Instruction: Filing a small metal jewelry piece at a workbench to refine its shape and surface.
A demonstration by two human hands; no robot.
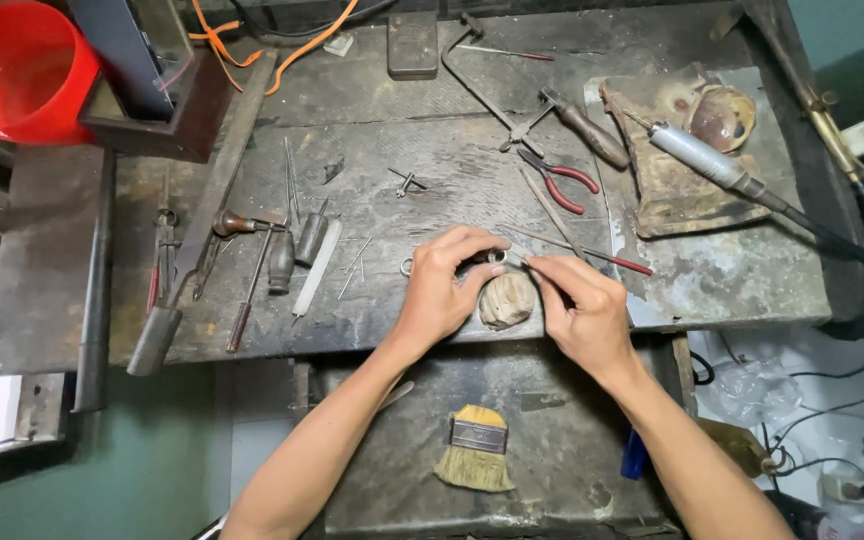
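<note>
My left hand (442,290) pinches a small silver ring (496,257) between thumb and fingers, resting over a worn wooden bench peg (507,300) at the front edge of the grimy workbench (452,170). My right hand (584,310) grips a thin metal tool (517,256), its tip touching the ring. Both hands meet just above the peg.
Red-handled pliers (557,180), a wooden-handled tool (582,125), a grey rotary handpiece (712,160), files and gravers (282,260) lie on the bench. A red bucket (17,65) stands back left. A brush (475,448) lies on the lower tray. Cables hang at the right.
</note>
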